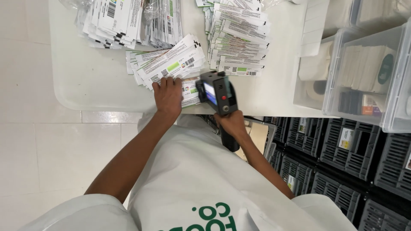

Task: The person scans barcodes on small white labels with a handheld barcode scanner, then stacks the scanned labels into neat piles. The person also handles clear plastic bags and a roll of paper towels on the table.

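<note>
Left hand point(168, 95) flat, fingers spread, pressing the fanned label stack point(169, 64) at table point(85, 81) edge. Right hand point(231, 123) fisted around handheld printer point(217, 95) grip, printer at 3 o'clock of left hand, touching the labels. Clear bins point(364, 68) at 3 o'clock.

A fan of white printed labels with green patches point(171, 64) lay at upper centre of the frame. Another white stack point(237, 38) sat to its right, a third heap point(124, 21) at upper left. The handheld printer's small blue screen point(210, 92) glowed at centre. Small white tags point(346, 137) marked dark crates at right.
</note>
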